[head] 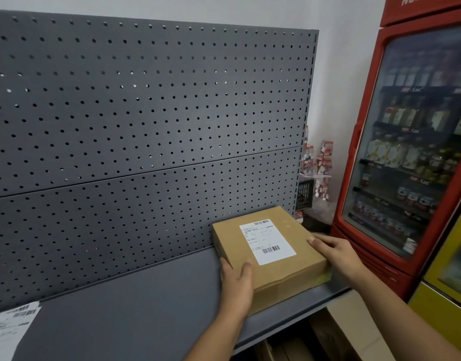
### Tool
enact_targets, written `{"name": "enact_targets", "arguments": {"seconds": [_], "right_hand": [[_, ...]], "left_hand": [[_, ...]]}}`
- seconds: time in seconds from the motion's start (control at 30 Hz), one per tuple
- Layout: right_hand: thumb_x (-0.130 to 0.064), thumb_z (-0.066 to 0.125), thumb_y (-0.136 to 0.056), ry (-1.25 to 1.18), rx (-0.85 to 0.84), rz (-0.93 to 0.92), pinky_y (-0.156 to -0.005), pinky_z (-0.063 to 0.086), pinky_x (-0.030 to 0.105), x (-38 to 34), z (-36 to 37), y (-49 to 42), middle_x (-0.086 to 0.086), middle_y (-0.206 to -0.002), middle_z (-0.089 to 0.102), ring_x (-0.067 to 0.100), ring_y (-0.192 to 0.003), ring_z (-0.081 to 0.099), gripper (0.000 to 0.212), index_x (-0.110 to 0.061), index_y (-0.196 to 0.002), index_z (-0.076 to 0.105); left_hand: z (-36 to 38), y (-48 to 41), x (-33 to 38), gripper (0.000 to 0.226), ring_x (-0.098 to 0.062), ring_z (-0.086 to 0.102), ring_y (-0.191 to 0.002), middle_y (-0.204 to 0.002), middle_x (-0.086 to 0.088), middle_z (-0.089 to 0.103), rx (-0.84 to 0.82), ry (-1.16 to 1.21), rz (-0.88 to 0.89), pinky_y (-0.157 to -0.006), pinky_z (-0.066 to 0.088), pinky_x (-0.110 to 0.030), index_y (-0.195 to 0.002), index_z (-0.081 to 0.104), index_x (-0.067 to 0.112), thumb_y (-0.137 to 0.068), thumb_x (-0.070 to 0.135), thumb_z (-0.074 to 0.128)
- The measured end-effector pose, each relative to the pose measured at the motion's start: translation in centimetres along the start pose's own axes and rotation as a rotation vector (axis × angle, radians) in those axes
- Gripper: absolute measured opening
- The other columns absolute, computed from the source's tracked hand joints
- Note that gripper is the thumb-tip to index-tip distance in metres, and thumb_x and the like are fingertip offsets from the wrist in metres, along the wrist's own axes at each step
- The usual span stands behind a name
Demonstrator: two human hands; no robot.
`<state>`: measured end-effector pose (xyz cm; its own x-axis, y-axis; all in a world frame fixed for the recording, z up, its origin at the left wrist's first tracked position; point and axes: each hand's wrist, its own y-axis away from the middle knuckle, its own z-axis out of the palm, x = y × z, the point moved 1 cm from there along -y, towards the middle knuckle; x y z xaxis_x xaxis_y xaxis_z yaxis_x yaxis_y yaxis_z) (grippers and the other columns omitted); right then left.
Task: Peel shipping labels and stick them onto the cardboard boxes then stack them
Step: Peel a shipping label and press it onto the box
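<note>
Clasped around the labelled cardboard box, left hand at its near-left side, right hand at its right side, both equally near, long axis seemingly near-to-far.

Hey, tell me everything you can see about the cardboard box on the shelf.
The box is flat, brown cardboard, closed, lying level on the grey shelf at its right end, turned at an angle, its back close to the pegboard. A white label with two barcodes and small print is stuck flat on top. The left hand grips its near left corner, thumb on top; the right hand holds its right edge, thumb on top.
</note>
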<state>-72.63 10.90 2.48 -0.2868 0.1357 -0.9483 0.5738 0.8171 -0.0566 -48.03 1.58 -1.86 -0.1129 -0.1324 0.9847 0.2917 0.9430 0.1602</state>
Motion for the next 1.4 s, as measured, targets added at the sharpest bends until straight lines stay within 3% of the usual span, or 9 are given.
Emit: {"name": "enact_targets", "arguments": {"seconds": [0.1, 0.2, 0.43, 0.57, 0.67, 0.83, 0.93, 1.27, 1.4], "right_hand": [[-0.033, 0.068, -0.097, 0.089, -0.012, -0.032, -0.083, 0.048, 0.017, -0.5, -0.5, 0.3, -0.015, -0.111, 0.073, 0.0, -0.101, 0.065, 0.033, -0.019, -0.126, 0.073], [-0.04, 0.069, -0.095, 0.246, -0.003, -0.051, -0.092, 0.055, 0.029, -0.9, -0.8, -0.1, -0.018, -0.107, 0.074, 0.0, -0.1, 0.066, 0.034, -0.021, -0.123, 0.075], [-0.027, 0.059, -0.098, 0.679, 0.087, -0.206, -0.094, 0.055, 0.041, -3.1, 0.3, -0.4, 0.003, -0.124, 0.071, 0.021, -0.11, 0.065, 0.03, -0.018, -0.125, 0.071], [-0.036, 0.055, -0.098, 0.768, 0.035, -0.261, -0.094, 0.055, 0.042, -4.9, 1.9, 0.9, 0.0, -0.135, 0.065, 0.021, -0.12, 0.062, 0.043, -0.02, -0.137, 0.063], [-0.038, 0.056, -0.097, 0.756, 0.006, -0.321, -0.099, 0.052, 0.041, -6.3, 3.5, 2.4, -0.002, -0.14, 0.062, 0.019, -0.127, 0.059, 0.046, -0.019, -0.139, 0.062], [-0.041, 0.059, -0.097, 0.691, -0.043, -0.436, -0.103, 0.047, 0.033, -8.1, 7.2, 4.9, -0.005, -0.136, 0.063, 0.014, -0.128, 0.055, 0.048, -0.019, -0.139, 0.062], [-0.041, 0.061, -0.097, 0.608, -0.058, -0.477, -0.102, 0.048, 0.034, -9.0, 9.9, 6.3, -0.009, -0.134, 0.064, 0.013, -0.128, 0.056, 0.046, -0.021, -0.138, 0.063], [-0.052, 0.055, -0.094, 0.443, -0.201, -0.588, -0.095, 0.035, 0.011, -12.6, 20.0, 9.2, -0.01, -0.124, 0.067, 0.007, -0.117, 0.059, 0.053, -0.017, -0.132, 0.067], [-0.061, 0.05, -0.092, 0.377, -0.287, -0.607, -0.107, 0.042, 0.023, -14.0, 24.4, 10.3, -0.012, -0.133, 0.063, 0.004, -0.127, 0.055, 0.062, -0.022, -0.138, 0.063]], "left_hand": [[-0.3, -0.6, -0.2, 0.111, -0.018, 0.059, -0.127, -0.148, 0.0, 0.054, -0.013, -0.039, -0.01, -0.112, 0.045, -0.036, -0.162, 0.022, 0.02, -0.067, 0.068, 0.053], [-0.9, -1.4, -0.1, 0.11, -0.02, 0.058, -0.13, -0.148, -0.001, 0.055, -0.041, -0.108, -0.023, -0.116, 0.045, -0.041, -0.16, 0.025, 0.02, -0.066, 0.069, 0.053], [-3.7, -1.6, 1.5, 0.085, -0.025, 0.054, -0.135, -0.146, -0.001, 0.056, -0.034, -0.418, 0.054, -0.117, 0.042, -0.048, -0.149, 0.045, 0.031, -0.08, 0.08, 0.034], [-6.6, 0.9, 4.2, 0.057, -0.023, 0.047, -0.137, -0.147, 0.002, 0.05, 0.041, -0.742, 0.245, -0.11, 0.042, -0.04, -0.147, 0.047, 0.025, -0.102, 0.058, 0.041], [-8.8, 2.2, 5.2, 0.05, -0.02, 0.049, -0.127, -0.135, 0.005, 0.054, 0.092, -0.881, 0.401, -0.106, 0.043, -0.036, -0.137, 0.053, 0.025, -0.1, 0.058, 0.046], [-12.8, 4.3, 5.9, 0.052, -0.015, 0.047, -0.125, -0.135, 0.01, 0.051, 0.122, -0.942, 0.468, -0.107, 0.04, -0.032, -0.14, 0.05, 0.026, -0.1, 0.059, 0.044], [-15.5, 5.3, 5.6, 0.052, -0.013, 0.046, -0.127, -0.135, 0.012, 0.051, 0.155, -0.921, 0.455, -0.109, 0.039, -0.031, -0.14, 0.05, 0.028, -0.1, 0.06, 0.044], [-27.2, 8.9, 4.5, 0.051, -0.01, 0.049, -0.129, -0.132, 0.015, 0.054, 0.331, -0.882, 0.384, -0.109, 0.042, -0.03, -0.137, 0.054, 0.028, -0.099, 0.061, 0.048], [-32.5, 10.6, 4.4, 0.05, -0.008, 0.049, -0.128, -0.131, 0.018, 0.052, 0.399, -0.865, 0.339, -0.108, 0.043, -0.031, -0.138, 0.053, 0.03, -0.098, 0.06, 0.05]]}}
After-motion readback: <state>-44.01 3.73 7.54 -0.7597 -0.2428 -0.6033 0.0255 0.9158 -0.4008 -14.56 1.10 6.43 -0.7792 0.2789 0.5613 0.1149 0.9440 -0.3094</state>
